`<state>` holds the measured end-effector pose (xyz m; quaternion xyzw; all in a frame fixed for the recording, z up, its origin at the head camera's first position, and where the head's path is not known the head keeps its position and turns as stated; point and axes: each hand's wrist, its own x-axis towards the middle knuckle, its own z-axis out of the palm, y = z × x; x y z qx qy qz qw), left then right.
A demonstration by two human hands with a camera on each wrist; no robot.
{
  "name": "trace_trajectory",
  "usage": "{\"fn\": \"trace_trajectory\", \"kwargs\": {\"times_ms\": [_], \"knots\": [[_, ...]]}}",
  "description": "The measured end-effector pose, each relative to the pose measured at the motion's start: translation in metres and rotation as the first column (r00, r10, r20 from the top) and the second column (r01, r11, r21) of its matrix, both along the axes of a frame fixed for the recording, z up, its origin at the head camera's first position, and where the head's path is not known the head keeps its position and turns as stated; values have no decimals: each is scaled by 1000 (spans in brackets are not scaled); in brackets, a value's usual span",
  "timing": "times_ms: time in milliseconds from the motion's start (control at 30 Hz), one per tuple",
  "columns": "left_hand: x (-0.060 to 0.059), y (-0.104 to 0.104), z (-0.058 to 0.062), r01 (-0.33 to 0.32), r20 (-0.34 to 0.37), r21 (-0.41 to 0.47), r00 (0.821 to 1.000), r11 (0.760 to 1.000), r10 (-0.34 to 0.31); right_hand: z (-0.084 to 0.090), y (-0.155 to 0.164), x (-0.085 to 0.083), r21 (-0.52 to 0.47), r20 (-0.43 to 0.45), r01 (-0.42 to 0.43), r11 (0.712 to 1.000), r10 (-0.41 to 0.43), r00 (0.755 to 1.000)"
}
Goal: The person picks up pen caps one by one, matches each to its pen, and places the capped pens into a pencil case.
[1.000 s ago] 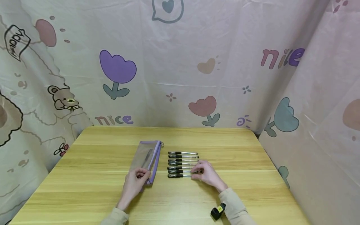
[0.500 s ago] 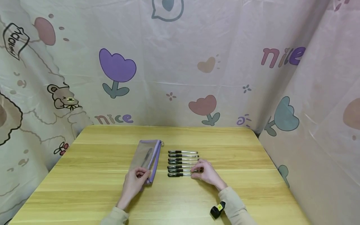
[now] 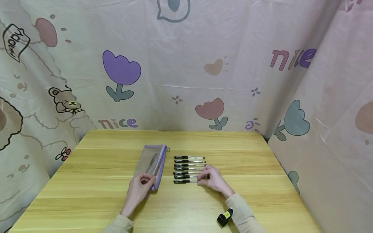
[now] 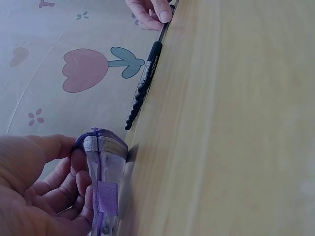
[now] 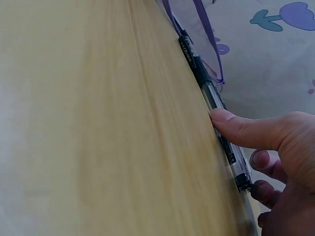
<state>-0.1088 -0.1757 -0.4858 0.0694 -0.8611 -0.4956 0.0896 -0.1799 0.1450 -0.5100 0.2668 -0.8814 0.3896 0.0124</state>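
Note:
A mesh pencil case (image 3: 144, 160) with purple trim lies left of centre, its zipper side gaping, a dark pen (image 3: 152, 163) showing through the mesh. My left hand (image 3: 139, 187) pinches the near end of the case between thumb and fingers; the left wrist view shows its purple tab (image 4: 108, 198). Several black-gripped clear gel pens (image 3: 182, 181) lie in a parallel row to the right. At the right end of the row, my right hand (image 3: 215, 180) pinches the nearest gel pen (image 5: 201, 71), thumb along its near side, other fingers beyond it, hiding some pen ends.
A small black object with a yellow label (image 3: 225, 217) lies beside the right sleeve, near the front of the wooden table (image 3: 102, 161). A printed curtain (image 3: 175, 64) hangs behind the table and along both sides.
The right hand has shifted very slightly left along the nearest pen. The left hand, the case and the pens stay put; the head view tilted slightly.

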Motion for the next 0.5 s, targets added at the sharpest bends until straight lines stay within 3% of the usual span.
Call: {"fn": "trace_trajectory", "kwargs": {"times_ms": [500], "knots": [[1, 0, -1, -3, -15, -6, 1000, 1000, 3, 1, -2, 2, 10, -10, 23, 1000, -23, 1000]]}}
